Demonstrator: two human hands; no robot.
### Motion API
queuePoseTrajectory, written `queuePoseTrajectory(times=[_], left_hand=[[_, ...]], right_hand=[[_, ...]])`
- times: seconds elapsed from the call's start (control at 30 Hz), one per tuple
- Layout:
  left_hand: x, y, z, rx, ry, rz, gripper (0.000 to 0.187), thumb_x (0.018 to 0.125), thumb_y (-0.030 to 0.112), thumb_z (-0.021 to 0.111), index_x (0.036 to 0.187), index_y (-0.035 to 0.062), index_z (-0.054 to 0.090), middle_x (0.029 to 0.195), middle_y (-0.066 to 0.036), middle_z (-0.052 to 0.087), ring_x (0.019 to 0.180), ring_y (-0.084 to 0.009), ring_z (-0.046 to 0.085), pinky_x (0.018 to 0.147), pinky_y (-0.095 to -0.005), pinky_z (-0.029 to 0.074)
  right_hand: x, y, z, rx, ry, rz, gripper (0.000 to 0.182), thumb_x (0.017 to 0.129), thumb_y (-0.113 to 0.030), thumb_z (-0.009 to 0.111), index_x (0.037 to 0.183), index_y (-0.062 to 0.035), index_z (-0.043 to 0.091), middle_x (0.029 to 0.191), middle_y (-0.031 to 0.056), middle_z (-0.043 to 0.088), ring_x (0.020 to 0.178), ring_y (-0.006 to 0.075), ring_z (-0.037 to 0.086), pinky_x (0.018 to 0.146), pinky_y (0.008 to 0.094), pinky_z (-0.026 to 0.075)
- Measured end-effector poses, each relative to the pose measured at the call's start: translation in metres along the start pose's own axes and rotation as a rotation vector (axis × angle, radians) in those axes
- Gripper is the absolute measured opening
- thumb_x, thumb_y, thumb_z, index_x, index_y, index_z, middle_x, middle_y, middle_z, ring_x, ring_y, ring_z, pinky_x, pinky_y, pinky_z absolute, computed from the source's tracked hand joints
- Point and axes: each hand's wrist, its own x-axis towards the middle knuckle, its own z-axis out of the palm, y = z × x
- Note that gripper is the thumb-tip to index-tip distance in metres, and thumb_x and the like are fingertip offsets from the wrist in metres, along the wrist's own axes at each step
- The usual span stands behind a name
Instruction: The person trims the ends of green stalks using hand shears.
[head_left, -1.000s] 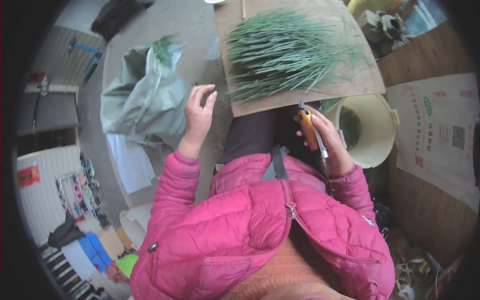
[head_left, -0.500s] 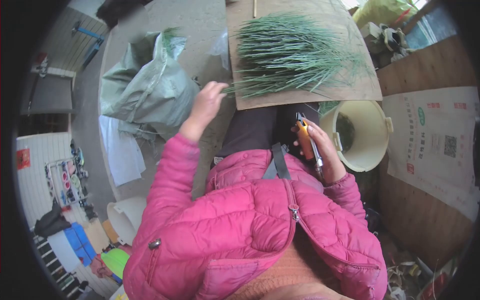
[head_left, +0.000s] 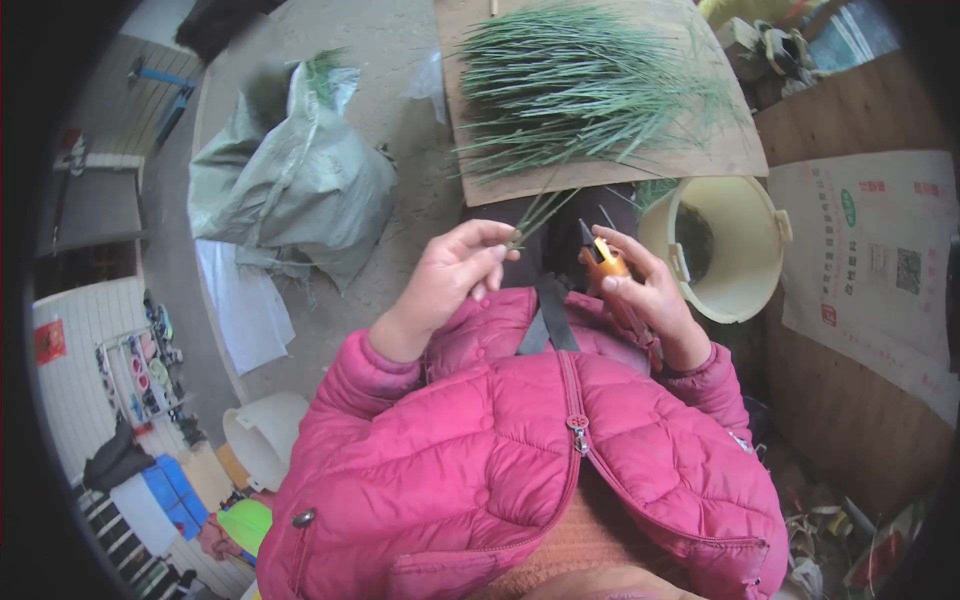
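Between the thumb and fingers of my left hand (head_left: 458, 270) are pinched a few thin green stems (head_left: 540, 212), their ends pointing up and right. My right hand (head_left: 655, 290) is wrapped round orange-handled pruning shears (head_left: 607, 262), whose dark blades point up toward the stems, a short way to their right. Both hands are above my lap. A thick heap of cut green stems (head_left: 580, 85) lies on a wooden board (head_left: 490, 190) just beyond them.
A cream bucket (head_left: 765, 275) with greenery inside stands tilted at the right, beside a wooden panel (head_left: 830, 390). To the left slumps a pale green woven sack (head_left: 300, 190) with stems at its mouth. Behind my left elbow is a white bucket (head_left: 265, 435).
My left hand has come from the board's left edge to in front of my body, bringing a few stems. My right hand has turned the shears toward them.
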Motion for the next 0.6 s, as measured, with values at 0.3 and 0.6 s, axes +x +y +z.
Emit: queuePoseTrajectory(times=[0.3,0.6], left_hand=[[0.02,0.01,0.038,0.021,-0.117,-0.164,0.014,0.093,0.013,0.058,0.106,0.0078,0.061,0.076,-0.01,0.063,0.055,-0.0043,0.052,0.039,-0.0128,0.032],[0.015,0.009,0.035,0.007,-0.103,-0.106,0.013,0.091,0.009,0.061,0.102,0.0039,0.065,0.073,-0.007,0.062,0.05,-0.0047,0.047,0.054,-0.0167,0.042]], right_hand=[[-0.028,-0.011,-0.004,-0.052,0.006,-0.146,0.071,0.082,-0.037,0.071,0.137,-0.0025,0.044,0.12,0.0182,0.061,0.111,0.0249,0.061,0.093,0.0324,0.048],[-0.025,-0.018,-0.006,-0.094,0.021,-0.153,0.063,0.085,-0.039,0.068,0.134,-0.0047,0.05,0.119,0.015,0.062,0.108,0.023,0.061,0.095,0.033,0.044]])
